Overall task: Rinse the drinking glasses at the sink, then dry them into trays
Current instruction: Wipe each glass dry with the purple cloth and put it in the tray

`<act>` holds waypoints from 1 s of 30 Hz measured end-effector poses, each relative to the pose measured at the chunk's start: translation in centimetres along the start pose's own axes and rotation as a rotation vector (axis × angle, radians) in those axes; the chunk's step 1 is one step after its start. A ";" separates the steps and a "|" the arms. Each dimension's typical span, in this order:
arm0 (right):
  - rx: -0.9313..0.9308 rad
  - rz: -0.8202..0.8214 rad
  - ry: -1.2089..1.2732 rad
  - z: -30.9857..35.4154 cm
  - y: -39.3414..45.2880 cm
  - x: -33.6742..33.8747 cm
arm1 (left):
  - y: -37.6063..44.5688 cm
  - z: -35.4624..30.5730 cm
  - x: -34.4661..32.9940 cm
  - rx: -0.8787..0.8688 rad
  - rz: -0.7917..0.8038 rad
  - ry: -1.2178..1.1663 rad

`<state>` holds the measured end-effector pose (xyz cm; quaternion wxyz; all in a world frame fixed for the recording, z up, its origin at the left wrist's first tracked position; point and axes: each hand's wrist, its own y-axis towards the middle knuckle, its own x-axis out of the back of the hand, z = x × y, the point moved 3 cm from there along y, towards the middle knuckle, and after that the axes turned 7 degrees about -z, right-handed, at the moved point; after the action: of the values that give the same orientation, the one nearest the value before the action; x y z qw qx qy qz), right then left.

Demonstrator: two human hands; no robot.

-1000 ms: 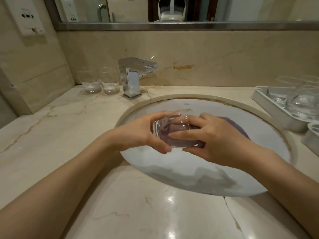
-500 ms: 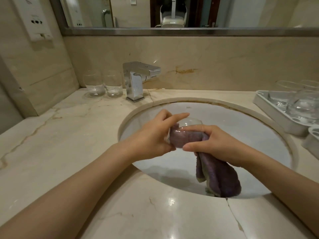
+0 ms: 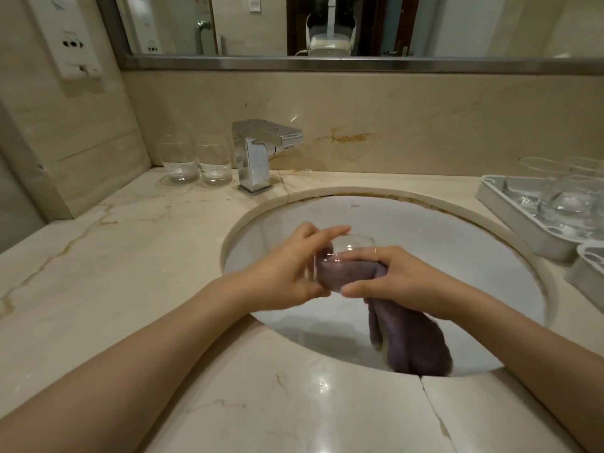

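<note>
Purple cloth fills the inside of the clear drinking glass that I hold over the white sink basin. My left hand cups the glass from the left, thumb underneath and fingers arched over the top, so the glass lies roughly on its side with its mouth toward my right. My right hand grasps the cloth where it enters the glass, thumb below and fingers curled over the bunched fabric; the rest of the cloth hangs down from my palm into the near part of the basin.

Marble counter surrounds the sink, with a crack running from the basin's near rim toward me. At the back left a chrome tap stands on the counter, and just beside it, to the left, two glasses stand upright, close together. On the right a pale tray sits on the counter holding several clear glasses, and the corner of a second tray shows at the frame's edge, just in front of the first. A mirror runs along the wall above the marble splashback.
</note>
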<state>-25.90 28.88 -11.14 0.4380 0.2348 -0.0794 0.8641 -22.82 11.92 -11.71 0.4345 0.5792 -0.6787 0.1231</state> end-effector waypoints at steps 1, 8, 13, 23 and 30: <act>-0.097 0.034 0.140 0.0 -0.1 -0.1 | 0.0 0.1 0.0 -0.099 -0.030 0.128; 0.012 -0.025 0.076 0.8 -0.3 0.2 | 0.4 -0.4 0.7 -0.062 -0.097 -0.057; 0.616 -0.246 -0.686 0.9 -0.2 0.7 | 0.5 -0.5 1.8 0.297 0.050 -0.755; 0.112 -0.079 -0.002 0.6 -0.1 0.0 | -0.4 -0.7 1.4 -0.002 -0.041 -0.293; 0.063 -0.046 0.098 1.1 -0.2 0.1 | 0.0 -0.5 1.5 -0.044 -0.105 -0.204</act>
<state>-25.44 28.71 -10.10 0.4537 0.2076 -0.0254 0.8663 -22.50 11.23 -10.29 0.3814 0.6137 -0.6909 0.0255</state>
